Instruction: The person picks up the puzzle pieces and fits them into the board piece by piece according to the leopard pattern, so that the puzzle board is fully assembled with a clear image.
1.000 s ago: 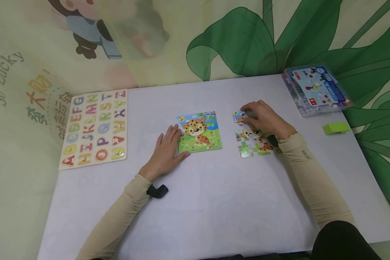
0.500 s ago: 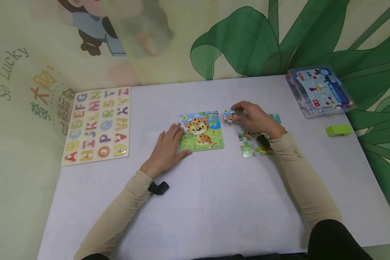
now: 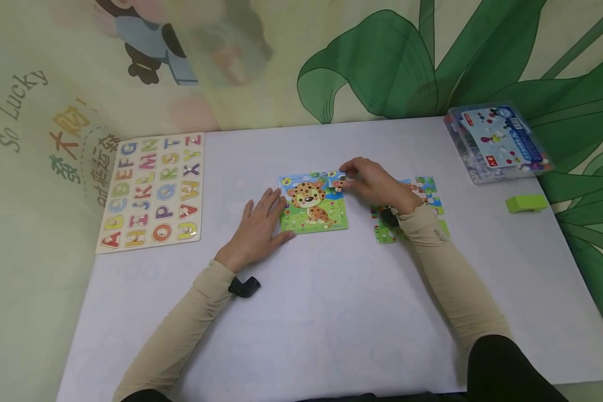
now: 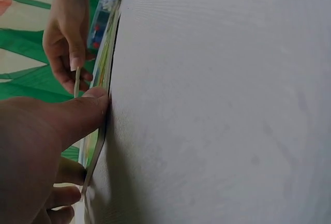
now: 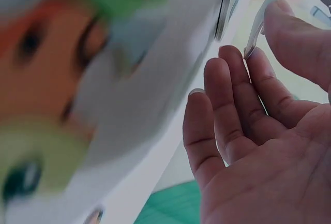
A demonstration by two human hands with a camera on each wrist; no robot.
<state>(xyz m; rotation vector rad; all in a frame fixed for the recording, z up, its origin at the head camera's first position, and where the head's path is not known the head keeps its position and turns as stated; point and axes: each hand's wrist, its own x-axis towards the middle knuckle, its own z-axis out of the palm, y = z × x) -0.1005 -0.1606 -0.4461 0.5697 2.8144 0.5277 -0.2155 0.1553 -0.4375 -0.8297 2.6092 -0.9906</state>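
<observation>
A square jigsaw board [image 3: 309,215] with a cartoon leopard lies in the middle of the white table. My left hand [image 3: 253,231] rests at its left side, fingers stretched along the edge and the thumb [image 4: 85,113] touching the near edge. My right hand [image 3: 377,187] pinches a small jigsaw piece [image 3: 335,181] between thumb and fingers, over the board's upper right corner. Seen from the right wrist, the piece [image 5: 261,19] is tilted edge-on. Right of the board lie several more jigsaw pieces [image 3: 428,192], partly hidden under my right wrist.
At the left of the table lies an alphabet board [image 3: 151,192]. A clear plastic box [image 3: 499,142] with a printed label stands at the back right, a green block [image 3: 526,204] in front of it. A patterned wall covering [image 3: 251,106] borders the table's back.
My right hand has carried the jigsaw piece left from the group of pieces to the board's upper right corner. My left hand has stayed at the board's left side.
</observation>
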